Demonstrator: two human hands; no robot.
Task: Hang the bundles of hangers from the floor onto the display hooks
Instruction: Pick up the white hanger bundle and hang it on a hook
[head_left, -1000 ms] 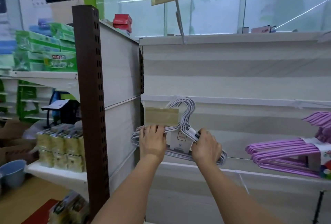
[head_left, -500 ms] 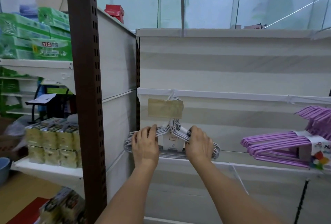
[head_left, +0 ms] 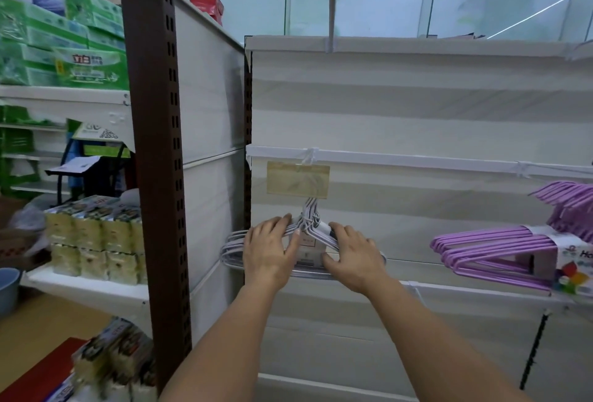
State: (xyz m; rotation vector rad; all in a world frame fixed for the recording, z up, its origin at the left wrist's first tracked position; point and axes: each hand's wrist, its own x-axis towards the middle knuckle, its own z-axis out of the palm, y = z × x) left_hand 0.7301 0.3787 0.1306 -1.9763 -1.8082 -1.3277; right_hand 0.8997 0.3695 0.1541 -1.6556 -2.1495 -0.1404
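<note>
White hanger bundle (head_left: 308,234) | gripped by left hand (head_left: 269,252), right hand (head_left: 351,257)

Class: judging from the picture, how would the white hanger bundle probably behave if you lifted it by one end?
The white hanger bundle looks like thin wire, so probably light. A paper band ties only its middle, so the ends might splay or rattle. Its coated wires look smooth, perhaps slippery, which may be why both the left hand and right hand steady it.
</note>
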